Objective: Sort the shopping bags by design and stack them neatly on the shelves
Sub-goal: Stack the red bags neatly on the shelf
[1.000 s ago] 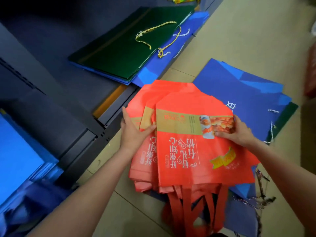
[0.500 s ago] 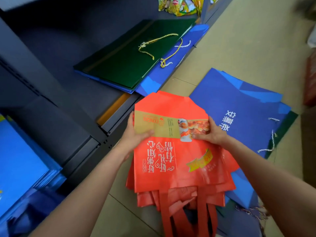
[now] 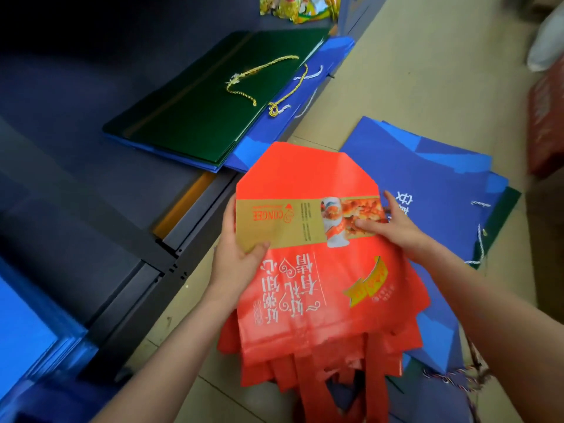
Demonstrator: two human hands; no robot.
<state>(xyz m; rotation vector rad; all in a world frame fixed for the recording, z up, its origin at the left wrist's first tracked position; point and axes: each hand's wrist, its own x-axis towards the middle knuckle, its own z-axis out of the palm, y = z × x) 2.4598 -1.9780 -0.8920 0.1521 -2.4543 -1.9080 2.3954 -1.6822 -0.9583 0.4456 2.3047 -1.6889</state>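
A stack of red woven shopping bags (image 3: pixel 308 175) with a gold band and white lettering is held flat above the floor. My left hand (image 3: pixel 236 257) grips its left edge, thumb on top over the gold band. My right hand (image 3: pixel 396 225) holds the right edge, thumb on the printed food picture. Red handles (image 3: pixel 314 392) hang down at the near end. On the dark low shelf (image 3: pixel 91 148) lies a green bag (image 3: pixel 198 111) with gold cord on top of blue bags (image 3: pixel 305 96). More blue bags (image 3: pixel 427 178) lie on the floor to the right.
Another blue stack (image 3: pixel 27 331) sits on the shelf at the lower left. Yellow snack packets (image 3: pixel 293 7) lie at the shelf's far end. A red box (image 3: pixel 546 117) stands at the right edge. Beige floor tiles (image 3: pixel 427 71) stretch beyond the bags.
The fanned red bags have been squared into one stack and carried toward the shelf edge. Both hands have come closer together on the stack's sides.
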